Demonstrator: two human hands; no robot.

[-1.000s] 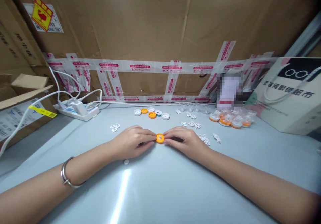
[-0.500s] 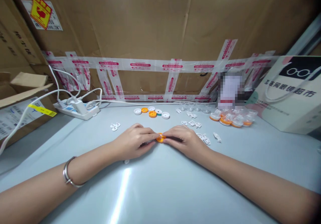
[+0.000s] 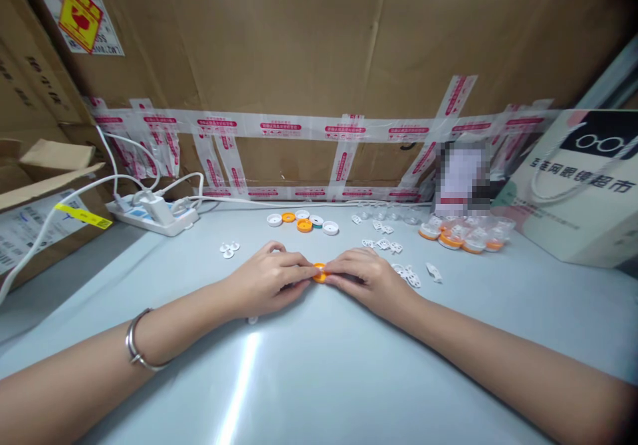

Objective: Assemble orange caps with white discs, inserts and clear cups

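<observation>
Between the fingertips of both hands is a small round orange cap, low over the middle of the table. My left hand pinches its left side with thumb and fingers. From the right, my right hand pinches the other side, its fingertips also over the cap's top. Something small and pale shows inside the cap, mostly hidden by the fingers. Beyond the hands lie several white and orange round caps. Small white stemmed discs sit left of them, and flat white cut-out pieces lie beside my right hand.
Clear domed pieces with orange bases cluster at the back right, near a paper bag. A white power strip with cables stands at the left beside an open carton. A large taped cardboard box closes off the back.
Both hands stay on the orange cap, with only a slight shift of the fingertips. The whole view has moved a little.
</observation>
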